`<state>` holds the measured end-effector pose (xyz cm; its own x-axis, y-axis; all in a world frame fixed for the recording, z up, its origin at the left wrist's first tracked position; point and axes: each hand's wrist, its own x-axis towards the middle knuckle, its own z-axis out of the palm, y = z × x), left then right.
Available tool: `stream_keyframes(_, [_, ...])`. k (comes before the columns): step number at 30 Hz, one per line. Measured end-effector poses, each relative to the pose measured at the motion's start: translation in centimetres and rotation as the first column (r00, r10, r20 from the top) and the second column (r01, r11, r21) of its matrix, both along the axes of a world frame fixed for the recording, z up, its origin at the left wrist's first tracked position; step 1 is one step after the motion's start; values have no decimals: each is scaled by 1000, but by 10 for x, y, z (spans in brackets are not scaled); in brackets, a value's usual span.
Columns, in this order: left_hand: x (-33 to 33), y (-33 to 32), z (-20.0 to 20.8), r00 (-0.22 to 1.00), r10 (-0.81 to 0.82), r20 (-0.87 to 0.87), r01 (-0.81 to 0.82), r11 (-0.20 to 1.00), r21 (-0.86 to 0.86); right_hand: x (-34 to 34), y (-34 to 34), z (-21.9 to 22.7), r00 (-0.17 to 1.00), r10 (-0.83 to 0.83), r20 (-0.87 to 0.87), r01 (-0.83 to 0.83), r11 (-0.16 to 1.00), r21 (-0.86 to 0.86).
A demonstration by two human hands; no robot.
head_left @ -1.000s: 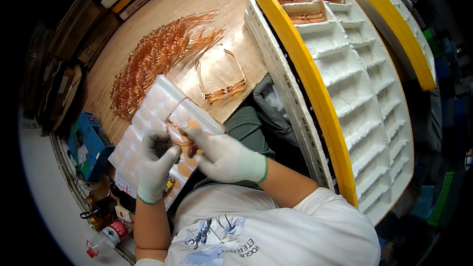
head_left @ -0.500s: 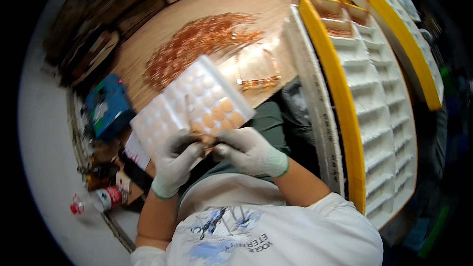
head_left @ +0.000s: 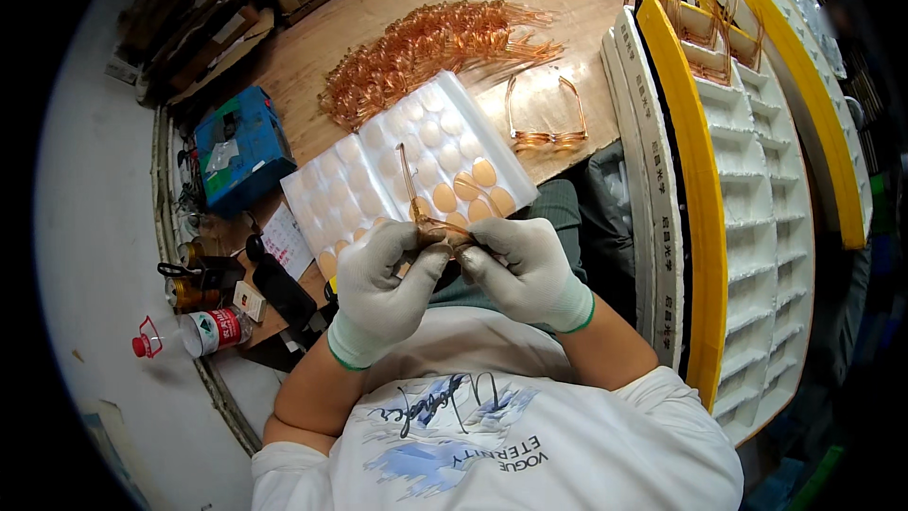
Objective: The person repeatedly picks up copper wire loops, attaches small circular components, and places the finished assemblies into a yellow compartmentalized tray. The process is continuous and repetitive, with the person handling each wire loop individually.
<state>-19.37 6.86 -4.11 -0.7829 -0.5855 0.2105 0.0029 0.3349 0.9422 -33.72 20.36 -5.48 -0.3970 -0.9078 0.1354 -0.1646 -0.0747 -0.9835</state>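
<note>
Between my two hands, an amber-coloured pair of glasses (head_left: pixel 415 191) is held low over the near edge of a white pocketed tray (head_left: pixel 500 159). One of its temple arms points up and away, the other out to the right. My left hand (head_left: pixel 383 291), in a pale glove, pinches the left part of the frame. Opposite it, my right hand (head_left: pixel 532 270), gloved alike, pinches the right part. Fingertips hide most of the front and whether a lens sits in it. Orange-tinted oval lenses (head_left: pixel 484 171) lie in the tray's nearer pockets; the other pockets look whitish.
Beyond the tray is a heap of similar amber glasses (head_left: pixel 416 49), with one separate pair (head_left: pixel 535 137) to its right. Tall white compartment trays with yellow edges (head_left: pixel 689 189) stand at right. To the left are a blue box (head_left: pixel 248 166), dark sunglasses (head_left: pixel 255 247) and a red-capped bottle (head_left: pixel 216 329).
The whole scene has shifted right and slightly up in the picture, and is now sharper. Both hands still hold the glasses, whose temple arms now show more clearly.
</note>
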Motion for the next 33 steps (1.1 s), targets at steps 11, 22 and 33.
stream_keyframes(11, [-21,-19,-39,996,17,87,8,960,-279,-49,-20,-42,747,-86,-659,211,971,113])
stream_keyframes(22, [19,-48,-89,959,78,272,-101,992,72,-175,-49,-131,449,310,-838,507,684,524])
stream_keyframes(33, [-29,-34,-79,991,-102,87,74,958,277,-275,-36,131,345,-113,-932,476,877,70])
